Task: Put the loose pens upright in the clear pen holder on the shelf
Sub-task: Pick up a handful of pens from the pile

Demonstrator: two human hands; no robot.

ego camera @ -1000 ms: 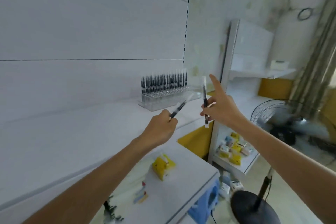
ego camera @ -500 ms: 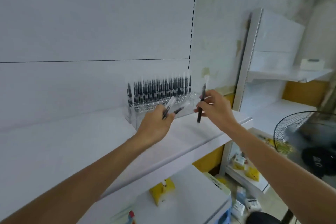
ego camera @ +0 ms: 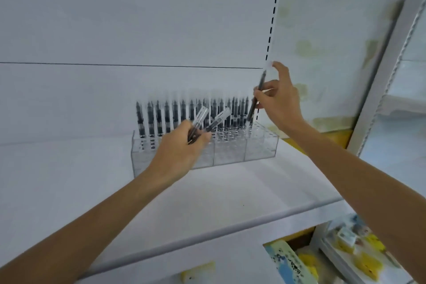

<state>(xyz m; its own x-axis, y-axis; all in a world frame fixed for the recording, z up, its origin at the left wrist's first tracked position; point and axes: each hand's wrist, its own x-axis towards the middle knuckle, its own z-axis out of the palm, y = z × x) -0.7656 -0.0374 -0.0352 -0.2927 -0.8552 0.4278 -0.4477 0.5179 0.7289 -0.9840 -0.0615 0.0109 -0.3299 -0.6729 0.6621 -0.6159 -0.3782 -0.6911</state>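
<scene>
**shelfnerd:** where are you at with the pens?

**me:** Closest to the camera, mid-frame, my left hand (ego camera: 182,147) is curled round the spare pens (ego camera: 219,117), with two clear caps sticking up toward the right. A second ago both hands were well short of the clear pen holder (ego camera: 230,152). Now I've closed in and they're right at it. My right hand (ego camera: 280,101), centre right, pinches one pen (ego camera: 261,82). That pen has gone from hovering out in front to nearly upright, tip down over the holder's right end. I reckon it's about to drop into a hole, but I can't tell if it's in yet.

**shelfnerd:** and the rest of the place?

**me:** The holder sits on the white shelf (ego camera: 207,191), and its back row is already lined with standing pens (ego camera: 159,117). Behind that there's a plain pale back panel with a slotted upright (ego camera: 272,18) at upper right. Lower right of the frame shows yellow boxes (ego camera: 368,263) on a lower shelf.
</scene>
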